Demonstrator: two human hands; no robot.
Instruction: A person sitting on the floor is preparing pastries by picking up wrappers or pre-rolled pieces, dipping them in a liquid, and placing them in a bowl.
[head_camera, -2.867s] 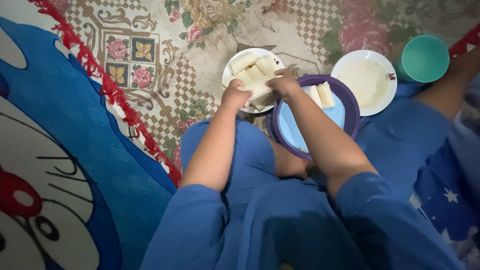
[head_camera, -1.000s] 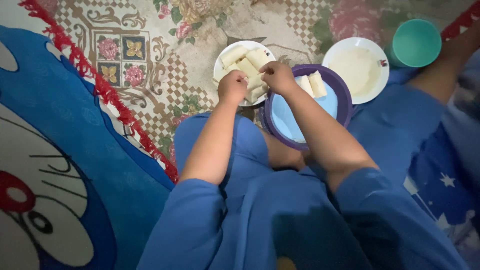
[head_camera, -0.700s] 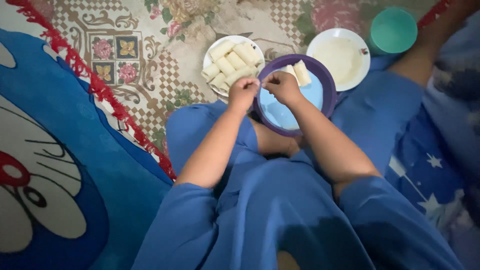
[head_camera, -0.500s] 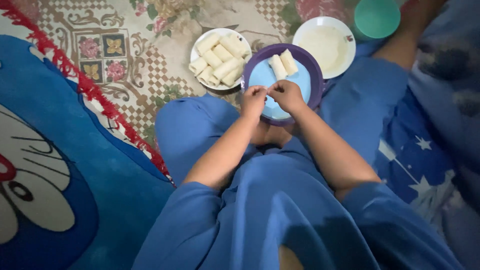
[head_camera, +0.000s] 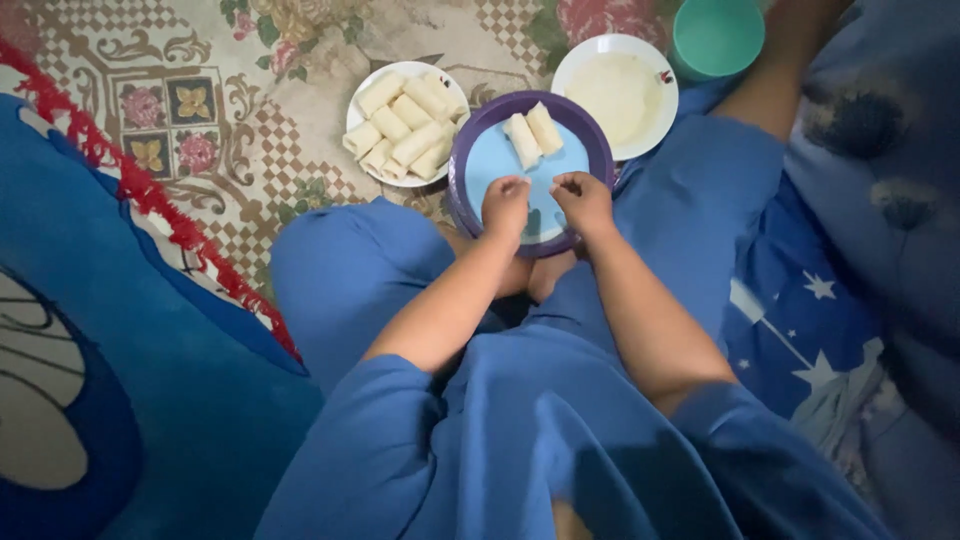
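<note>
Both hands curled tight, left hand (head_camera: 505, 203) and right hand (head_camera: 583, 198) pinching something small over purple plate (head_camera: 462, 175); can't tell what. Two rolls (head_camera: 532, 134) lie at far side. Best: press gently, fingers close, roll evenly.

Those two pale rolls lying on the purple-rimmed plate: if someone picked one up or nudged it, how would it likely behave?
The two rolls look like soft wrapped dough, so one would probably bend or dent under a firm pinch. Their rounded, tube-like shape suggests a nudge sideways could roll them across the purple-rimmed plate. They seem small and likely light, like the stacked ones on the white plate.
</note>
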